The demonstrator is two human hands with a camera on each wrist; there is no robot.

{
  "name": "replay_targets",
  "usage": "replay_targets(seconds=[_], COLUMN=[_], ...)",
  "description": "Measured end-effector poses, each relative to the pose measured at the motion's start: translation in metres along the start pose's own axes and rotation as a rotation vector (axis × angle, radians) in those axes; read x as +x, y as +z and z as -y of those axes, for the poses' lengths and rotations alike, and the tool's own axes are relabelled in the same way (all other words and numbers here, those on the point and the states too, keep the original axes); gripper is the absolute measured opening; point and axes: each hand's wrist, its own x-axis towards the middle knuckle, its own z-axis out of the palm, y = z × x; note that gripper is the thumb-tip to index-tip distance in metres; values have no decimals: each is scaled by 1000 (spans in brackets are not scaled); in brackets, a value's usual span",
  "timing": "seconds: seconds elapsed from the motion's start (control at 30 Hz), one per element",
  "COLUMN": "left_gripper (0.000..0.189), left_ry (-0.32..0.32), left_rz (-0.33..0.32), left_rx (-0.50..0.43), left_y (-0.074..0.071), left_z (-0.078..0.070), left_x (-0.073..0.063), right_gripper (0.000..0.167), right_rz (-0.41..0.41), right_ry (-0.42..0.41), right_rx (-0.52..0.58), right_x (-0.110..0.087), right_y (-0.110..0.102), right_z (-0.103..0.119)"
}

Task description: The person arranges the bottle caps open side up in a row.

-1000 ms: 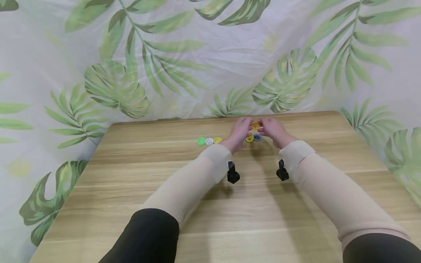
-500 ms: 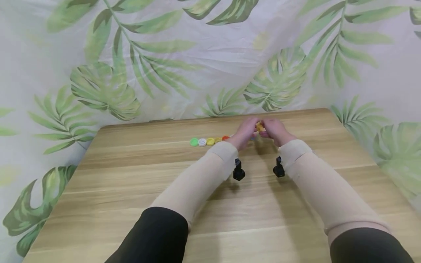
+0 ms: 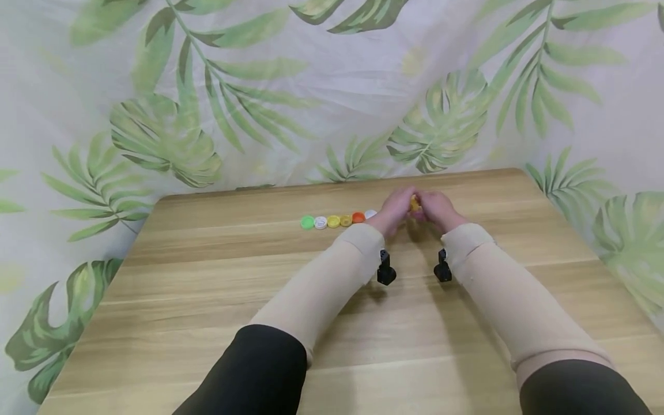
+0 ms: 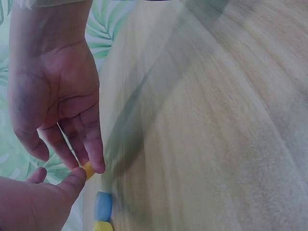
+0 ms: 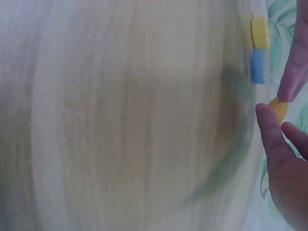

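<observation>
An orange-yellow bottle cap (image 3: pixel 414 204) is held raised off the table between my two hands, near the far edge. My left hand (image 3: pixel 395 208) pinches it from one side, as the left wrist view shows with the cap (image 4: pixel 88 169) at the fingertips. From the other side my right hand (image 3: pixel 438 208) grips it too; in the right wrist view the right thumb and fingers (image 5: pixel 270 137) reach the cap (image 5: pixel 279 109). Just below stand a blue cap (image 4: pixel 103 207) and a yellow cap (image 5: pixel 260 32), hidden behind my left hand in the head view.
A row of caps runs leftward on the wooden table (image 3: pixel 233 276): orange (image 3: pixel 358 217), white (image 3: pixel 370 214), yellow (image 3: pixel 334 221), another white (image 3: pixel 321 222) and green (image 3: pixel 308 222). A leaf-patterned cloth (image 3: pixel 259 115) hangs behind the table's far edge.
Both hands have moved right with the orange-yellow cap and come closer together. The orange cap in the row shows again, while the yellow and blue caps are now covered in the head view.
</observation>
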Motion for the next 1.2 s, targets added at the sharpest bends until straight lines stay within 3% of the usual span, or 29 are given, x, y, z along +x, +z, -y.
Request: replay_targets(seconds=[0.27, 0.5, 0.83, 1.03, 1.2], left_gripper=[46, 57, 60, 62, 57], left_ry=[-123, -199, -154, -160, -160], left_rz=[25, 25, 22, 50, 15], left_rx=[-134, -153, -155, -154, -151], left_y=[-3, -12, -48, -64, -78], left_z=[2, 2, -8, -7, 0], left_x=[2, 1, -3, -12, -25], right_gripper=[29, 31, 47, 42, 44], right_rz=[26, 33, 163, 123, 120], right_ry=[22, 28, -33, -53, -46], right_rx=[-48, -70, -238, -348, -307], right_x=[-1, 0, 9, 10, 9], right_y=[-1, 3, 4, 1, -6], right_z=[-1, -4, -4, -5, -8])
